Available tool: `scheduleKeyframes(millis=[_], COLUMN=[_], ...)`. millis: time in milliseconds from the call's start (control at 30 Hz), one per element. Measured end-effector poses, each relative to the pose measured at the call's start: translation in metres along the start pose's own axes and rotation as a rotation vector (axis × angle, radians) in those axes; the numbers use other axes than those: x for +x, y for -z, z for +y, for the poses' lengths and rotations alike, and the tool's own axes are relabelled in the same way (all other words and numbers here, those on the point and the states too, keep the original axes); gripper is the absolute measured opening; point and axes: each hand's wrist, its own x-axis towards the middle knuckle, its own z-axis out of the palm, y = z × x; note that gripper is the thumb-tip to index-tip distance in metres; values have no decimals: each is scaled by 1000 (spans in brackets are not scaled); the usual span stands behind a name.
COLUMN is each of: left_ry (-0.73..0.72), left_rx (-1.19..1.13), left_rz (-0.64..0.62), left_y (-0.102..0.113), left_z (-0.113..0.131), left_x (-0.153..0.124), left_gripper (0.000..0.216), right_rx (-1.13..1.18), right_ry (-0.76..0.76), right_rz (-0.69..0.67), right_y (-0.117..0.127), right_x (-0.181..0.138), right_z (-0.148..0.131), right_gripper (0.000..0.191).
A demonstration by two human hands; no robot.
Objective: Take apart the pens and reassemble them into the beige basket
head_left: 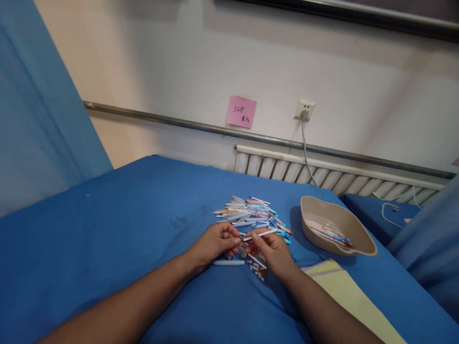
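A thin white pen refill (264, 233) lies across the fingers of my right hand (274, 251), pinched between thumb and fingers. Its dark tip points left, into the closed fingertips of my left hand (222, 241); whether a small part is also between them is hidden. Just beyond both hands spreads a pile of pens (247, 210) with white, blue and orange bodies. A pale blue pen barrel (228, 263) rests on the cloth below my left hand. Small white and orange pieces (257, 271) are scattered between my wrists, beside another white stick (256, 261).
To the right stands a beige basin (362, 239) with several pens (328, 233) in it. A yellow cloth (344, 289) lies nearer me, partly under my right forearm. Blue cloth (125, 229) covers the table. Behind are a radiator (283, 167) and a plugged-in cable (305, 148).
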Motion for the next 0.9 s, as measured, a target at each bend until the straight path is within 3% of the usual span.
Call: scheduleKeyframes(millis=[567, 900], left_ry=[122, 99], left_rx=[-136, -98], left_rz=[35, -34], left_y=[-3, 0], left_z=[6, -4], left_x=[-8, -4], left_gripper=[41, 41], right_rx=[-114, -94], right_ry=[78, 55], right_rz=[-26, -45], right_y=[-6, -6], right_x=[-8, -7], right_z=[-11, -5], right_gripper=[29, 32])
